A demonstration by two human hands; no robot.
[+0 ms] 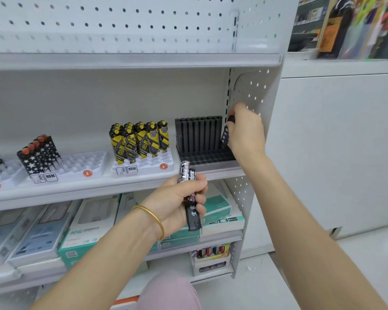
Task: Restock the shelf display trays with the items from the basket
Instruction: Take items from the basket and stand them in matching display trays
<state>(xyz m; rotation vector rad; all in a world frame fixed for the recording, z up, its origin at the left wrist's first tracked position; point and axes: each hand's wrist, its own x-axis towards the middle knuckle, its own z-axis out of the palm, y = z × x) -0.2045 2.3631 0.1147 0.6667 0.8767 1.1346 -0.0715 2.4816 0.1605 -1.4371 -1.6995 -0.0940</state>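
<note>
Two bare hands are working at a white shelf in the head view. The left hand is hovering just in front of the shelf's front edge. Its fingers are curling tightly round a small bundle of slim sticks, black with white and red print. The bundle is standing roughly upright in the grip and is sticking out above and below the fist. A gold bangle is sitting on that wrist.

The right hand is reaching to the far right end of the shelf, close to the perforated side panel. Its fingers are pinching the top of a single black stick with white marks and are holding it slightly tilted, just beside the right end of a black tray. Whether the stick's lower end is touching the tray cannot be told. A row of plain black sticks is standing upright along the back of that tray.

To the left, yellow-and-black sticks are standing in a white tray. Farther left, star-printed sticks are filling the left part of another white tray.

On the lower shelf, flat teal-and-white boxes are lying side by side. A pink-clad knee is showing at the bottom edge.
</note>
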